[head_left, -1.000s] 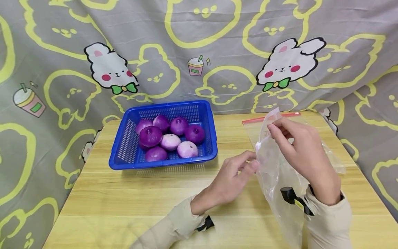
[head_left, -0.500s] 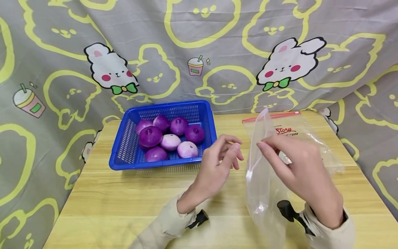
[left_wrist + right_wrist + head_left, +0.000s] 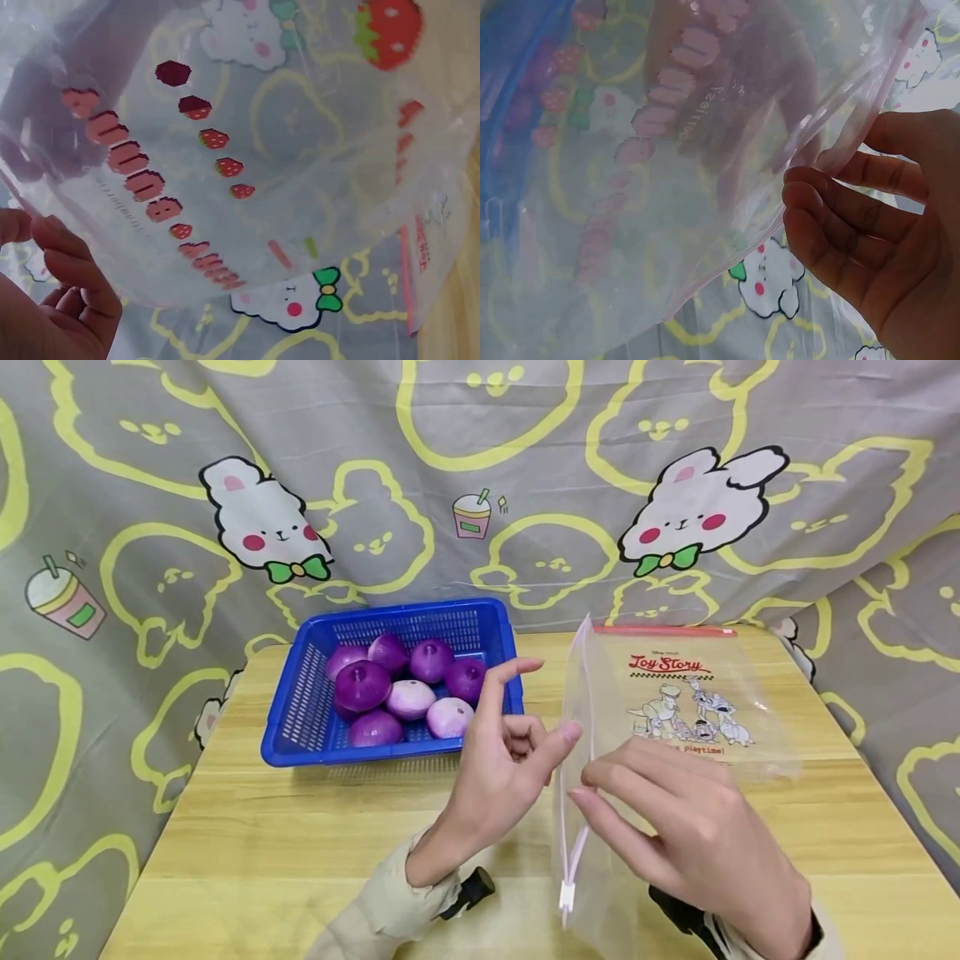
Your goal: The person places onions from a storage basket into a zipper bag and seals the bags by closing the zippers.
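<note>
Swung the frosted bag leftward since half a second ago, bringing its white slider down toward the front edge of the tabletop and baring the print of the flat bag near the back right corner. Pinching the frosted bag's zip edge with thumb and fingers of the right grip; gripping nothing with the left grip, just beside the same edge, index lifted away from curled fingers. Cannot tell thumb contact from mere overlap. Holding the frosted bag upright above the tabletop, right of the middle, between both grips. Thin, milky, wrinkled film with puffy pink lettering and blocky red strawberries. Near the back edge, left of the middle: rigid blue basket with slotted walls, loaded with round, glossy onions, deep purple to pale.
</note>
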Available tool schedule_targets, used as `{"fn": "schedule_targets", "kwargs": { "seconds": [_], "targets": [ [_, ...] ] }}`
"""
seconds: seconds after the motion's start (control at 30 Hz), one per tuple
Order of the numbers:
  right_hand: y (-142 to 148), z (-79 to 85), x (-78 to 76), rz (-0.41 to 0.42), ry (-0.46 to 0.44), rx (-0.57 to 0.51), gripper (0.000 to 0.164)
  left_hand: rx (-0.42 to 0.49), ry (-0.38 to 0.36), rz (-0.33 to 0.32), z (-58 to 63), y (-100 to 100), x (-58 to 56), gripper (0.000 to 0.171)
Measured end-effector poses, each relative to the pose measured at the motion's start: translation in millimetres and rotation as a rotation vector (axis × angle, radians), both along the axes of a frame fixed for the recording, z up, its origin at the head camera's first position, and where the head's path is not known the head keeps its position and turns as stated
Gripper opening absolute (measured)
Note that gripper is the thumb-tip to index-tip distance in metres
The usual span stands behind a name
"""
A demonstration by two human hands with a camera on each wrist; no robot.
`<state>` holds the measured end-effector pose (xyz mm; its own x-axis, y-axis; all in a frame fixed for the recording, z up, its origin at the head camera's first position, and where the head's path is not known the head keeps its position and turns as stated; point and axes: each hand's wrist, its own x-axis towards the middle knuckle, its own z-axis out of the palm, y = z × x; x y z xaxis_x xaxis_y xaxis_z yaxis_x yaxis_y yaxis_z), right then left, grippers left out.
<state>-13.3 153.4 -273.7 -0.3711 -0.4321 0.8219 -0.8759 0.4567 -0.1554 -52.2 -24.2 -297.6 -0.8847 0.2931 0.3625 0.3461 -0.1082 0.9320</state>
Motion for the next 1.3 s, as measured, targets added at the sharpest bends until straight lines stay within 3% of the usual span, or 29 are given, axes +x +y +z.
{"fn": "schedule_targets", "kwargs": {
  "seconds": [0.13, 0.23, 0.33, 0.43, 0.57, 0.73, 0.8, 0.87, 1.0, 1.2, 1.3],
  "targets": [
    [4, -13.8, -0.5, 0.081, 0.004, -0.043, 0.006, -0.034, 0.039, -0.015, 4.3, -4, 2.3, 0.062],
    [9, -23.2, -2.5, 0.113, 0.014, -0.085, 0.008, -0.051, 0.122, -0.005, 7.9, -9, 2.9, 0.064],
    [15, -30.6, -5.6, 0.125, 0.028, -0.15, 0.009, -0.084, 0.282, 0.07, 12.8, -15, 2.0, 0.055],
    [19, -34.0, -8.5, 0.099, 0.046, -0.215, 0.009, -0.127, 0.467, 0.196, 18.0, -21, 2.1, 0.038],
    [20, -25.6, -5.7, -0.001, 0.012, -0.226, 0.008, -0.15, 0.679, 0.313, 22.2, -24, 2.7, 0.027],
    [12, 4.7, 6.5, -0.246, -0.207, -0.036, 0.009, -0.154, 0.862, 0.33, 22.7, -19, 0.4, 0.025],
    [10, 10.8, 8.4, -0.341, -0.283, 0.062, 0.015, -0.17, 0.931, 0.335, 21.7, -16, 0.1, 0.025],
    [10, 10.7, 7.0, -0.39, -0.302, 0.116, 0.027, -0.189, 0.993, 0.333, 20.4, -14, 0.1, 0.024],
    [11, 3.0, -1.9, -0.437, -0.297, 0.148, 0.049, -0.199, 1.08, 0.306, 18.8, -12, -1.4, 0.026],
    [7, -0.8, -12.0, -0.402, -0.306, -0.024, 0.037, -0.124, 1.146, 0.294, 20.2, -11, -4.8, 0.028],
    [6, 0.0, -14.2, -0.405, -0.228, -0.123, 0.035, -0.089, 1.159, 0.346, 21.5, -11, -5.3, 0.029]
  ]
}}
